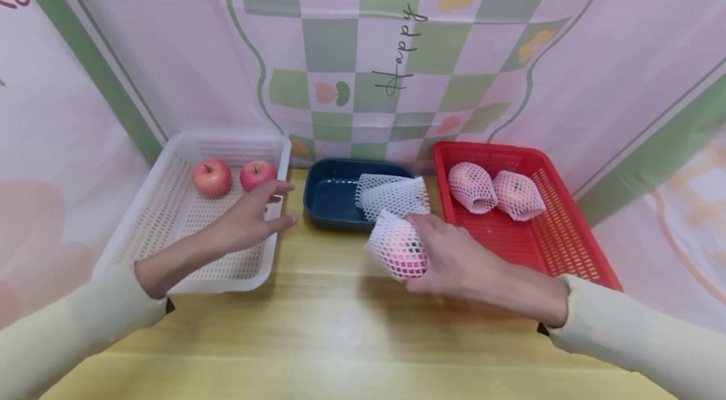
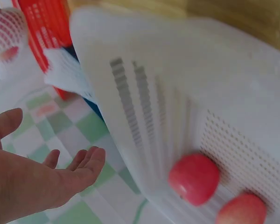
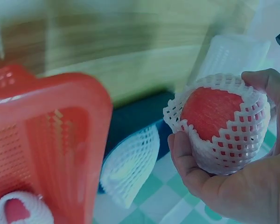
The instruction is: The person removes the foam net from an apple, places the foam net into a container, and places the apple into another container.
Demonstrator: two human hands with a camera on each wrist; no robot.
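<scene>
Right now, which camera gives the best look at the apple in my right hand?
The right wrist view: the apple is large there, its red skin bare at the net's opening. The head view shows it through mesh, partly hidden by your right hand. The left wrist view shows it small, at the left edge.
</scene>
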